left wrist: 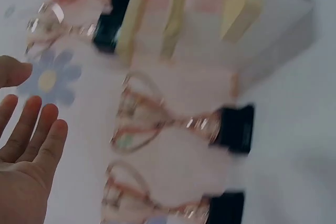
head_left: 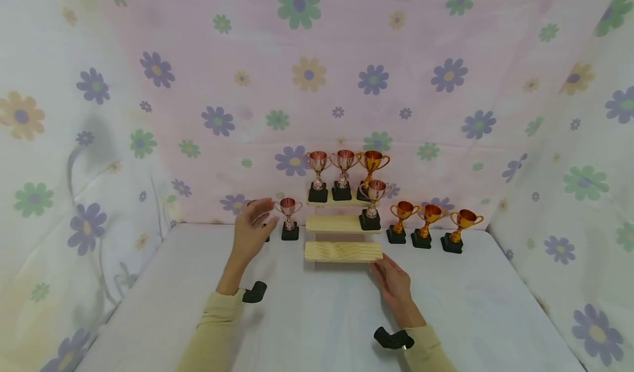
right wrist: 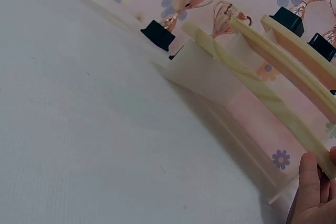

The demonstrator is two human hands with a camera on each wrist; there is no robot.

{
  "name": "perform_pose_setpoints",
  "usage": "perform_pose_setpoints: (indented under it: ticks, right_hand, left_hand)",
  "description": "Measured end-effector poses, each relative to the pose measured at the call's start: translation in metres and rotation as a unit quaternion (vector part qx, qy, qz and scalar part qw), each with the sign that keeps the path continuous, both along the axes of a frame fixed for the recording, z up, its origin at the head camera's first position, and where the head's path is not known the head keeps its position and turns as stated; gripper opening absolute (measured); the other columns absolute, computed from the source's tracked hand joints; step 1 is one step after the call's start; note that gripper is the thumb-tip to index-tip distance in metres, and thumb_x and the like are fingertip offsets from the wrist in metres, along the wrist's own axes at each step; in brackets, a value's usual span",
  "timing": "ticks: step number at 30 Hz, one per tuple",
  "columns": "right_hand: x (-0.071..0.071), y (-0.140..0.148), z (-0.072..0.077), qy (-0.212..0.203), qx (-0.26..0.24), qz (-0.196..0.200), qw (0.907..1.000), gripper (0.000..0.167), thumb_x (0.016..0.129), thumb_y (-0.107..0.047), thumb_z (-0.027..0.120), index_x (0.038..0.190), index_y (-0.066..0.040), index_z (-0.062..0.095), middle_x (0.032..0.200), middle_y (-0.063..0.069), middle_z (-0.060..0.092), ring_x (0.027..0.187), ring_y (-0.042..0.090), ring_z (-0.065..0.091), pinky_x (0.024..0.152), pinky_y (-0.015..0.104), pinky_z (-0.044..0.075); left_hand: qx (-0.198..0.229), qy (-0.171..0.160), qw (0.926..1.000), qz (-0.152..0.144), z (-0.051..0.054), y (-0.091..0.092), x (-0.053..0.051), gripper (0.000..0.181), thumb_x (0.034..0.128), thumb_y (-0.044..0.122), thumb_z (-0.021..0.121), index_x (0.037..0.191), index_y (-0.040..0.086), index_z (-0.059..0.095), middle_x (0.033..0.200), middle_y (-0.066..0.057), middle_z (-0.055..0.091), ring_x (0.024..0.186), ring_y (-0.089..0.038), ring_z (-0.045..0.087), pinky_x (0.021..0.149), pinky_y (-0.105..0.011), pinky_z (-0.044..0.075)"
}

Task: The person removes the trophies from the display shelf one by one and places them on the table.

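Precariously, by one reading, a rose cup (head_left: 375, 191) stands at the right end of the middle step of the stand (head_left: 343, 252), near the back edge of the tabletop (head_left: 317, 317), as the right hand (head_left: 394, 285) pinches the right end of the bottom step in bent fingers. A tug or tilt there could rock the wood and topple that cup or the top row (head_left: 344, 162), two rose and one gold. The left hand (head_left: 250, 232), thumb and fingers well parted and holding nothing, hangs near the near cup (head_left: 289, 209) left of the steps; a careless sweep could knock it over. Seen from the head, that hand mostly covers a far cup (left wrist: 213, 209), which the left wrist view shows, blurred and cut off; only the head view takes in three gold cups (head_left: 432, 215) toward the back right corner, while the right wrist view best shows the grip
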State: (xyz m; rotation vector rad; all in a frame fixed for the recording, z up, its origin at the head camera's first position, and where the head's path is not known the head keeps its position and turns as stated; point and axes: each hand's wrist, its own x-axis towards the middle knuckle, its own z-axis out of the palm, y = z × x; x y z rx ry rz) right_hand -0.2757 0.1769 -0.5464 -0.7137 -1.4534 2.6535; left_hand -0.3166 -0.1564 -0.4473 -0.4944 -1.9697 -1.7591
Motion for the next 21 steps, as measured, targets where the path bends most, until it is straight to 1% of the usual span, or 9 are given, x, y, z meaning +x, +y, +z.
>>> perform_pose_setpoints:
  ticks: [3, 6, 7, 10, 13, 16, 19, 21]
  right_hand:
    - [0.001, -0.001, 0.001, -0.002, -0.007, -0.001, 1.0000, 0.055, 0.106, -0.011, 0.053, 0.157, -0.002, 0.034, 0.159, 0.017, 0.038, 0.138, 0.026, 0.048, 0.101, 0.025, 0.054]
    - [0.003, -0.001, 0.002, -0.003, -0.008, 0.000, 1.0000, 0.055, 0.106, -0.011, 0.052, 0.157, -0.001, 0.033, 0.160, 0.017, 0.037, 0.139, 0.027, 0.047, 0.102, 0.025, 0.053]
    - [0.003, -0.001, 0.002, -0.002, -0.007, 0.000, 1.0000, 0.055, 0.106, -0.010, 0.052, 0.157, -0.001, 0.033, 0.160, 0.017, 0.037, 0.140, 0.027, 0.047, 0.102, 0.025, 0.053]
    - [0.003, 0.000, 0.002, -0.001, -0.003, 0.000, 1.0000, 0.055, 0.106, -0.009, 0.052, 0.157, 0.000, 0.032, 0.160, 0.018, 0.037, 0.140, 0.028, 0.046, 0.101, 0.025, 0.053]
    - [0.002, 0.000, 0.001, 0.000, -0.005, 0.000, 1.0000, 0.056, 0.105, -0.007, 0.052, 0.157, 0.001, 0.032, 0.160, 0.018, 0.037, 0.139, 0.028, 0.046, 0.101, 0.025, 0.053]
    - [0.001, 0.001, 0.000, 0.000, -0.006, 0.002, 1.0000, 0.056, 0.105, -0.007, 0.052, 0.156, 0.001, 0.033, 0.159, 0.018, 0.038, 0.139, 0.028, 0.046, 0.100, 0.025, 0.054]
    - [0.000, 0.002, 0.000, 0.001, -0.006, 0.005, 1.0000, 0.056, 0.105, -0.007, 0.052, 0.157, 0.001, 0.032, 0.159, 0.019, 0.038, 0.139, 0.029, 0.046, 0.100, 0.025, 0.054]
    - [0.000, 0.002, 0.000, 0.000, -0.007, 0.005, 1.0000, 0.056, 0.105, -0.006, 0.052, 0.156, 0.001, 0.032, 0.159, 0.019, 0.038, 0.139, 0.029, 0.046, 0.100, 0.026, 0.054]
  left_hand:
    - [0.001, -0.004, 0.9997, -0.023, -0.008, 0.027, 0.002, 0.040, 0.0875, -0.013, 0.070, 0.126, -0.012, 0.061, 0.122, -0.034, 0.062, 0.117, -0.046, 0.060, 0.104, -0.050, 0.052]
    - [0.003, -0.020, 0.9986, -0.048, -0.019, 0.054, 0.003, 0.038, 0.0875, -0.015, 0.069, 0.125, -0.012, 0.061, 0.120, -0.032, 0.064, 0.116, -0.047, 0.061, 0.103, -0.058, 0.050]
    - [0.001, -0.026, 0.9982, -0.054, -0.022, 0.062, 0.003, 0.039, 0.0873, -0.015, 0.068, 0.126, -0.012, 0.061, 0.119, -0.031, 0.064, 0.116, -0.046, 0.061, 0.103, -0.058, 0.050]
    - [0.000, -0.041, 0.9960, -0.079, -0.027, 0.086, 0.001, 0.039, 0.0871, -0.017, 0.066, 0.126, -0.014, 0.060, 0.120, -0.032, 0.063, 0.117, -0.052, 0.059, 0.103, -0.061, 0.048]
    - [0.003, -0.053, 0.9934, -0.101, -0.026, 0.105, -0.002, 0.038, 0.0887, -0.016, 0.064, 0.126, -0.014, 0.059, 0.122, -0.034, 0.062, 0.119, -0.054, 0.057, 0.105, -0.061, 0.048]
    - [0.010, -0.060, 0.9916, -0.114, -0.021, 0.119, -0.010, 0.037, 0.0907, -0.013, 0.064, 0.127, -0.012, 0.060, 0.125, -0.033, 0.061, 0.120, -0.051, 0.058, 0.106, -0.059, 0.049]
    - [0.017, -0.060, 0.9904, -0.124, -0.013, 0.130, -0.021, 0.038, 0.0916, -0.009, 0.067, 0.129, -0.009, 0.061, 0.126, -0.031, 0.062, 0.120, -0.047, 0.059, 0.105, -0.055, 0.051]
    - [0.012, -0.062, 0.9893, -0.131, -0.006, 0.137, -0.027, 0.040, 0.0920, -0.006, 0.069, 0.131, -0.006, 0.060, 0.128, -0.031, 0.061, 0.121, -0.045, 0.059, 0.106, -0.052, 0.051]
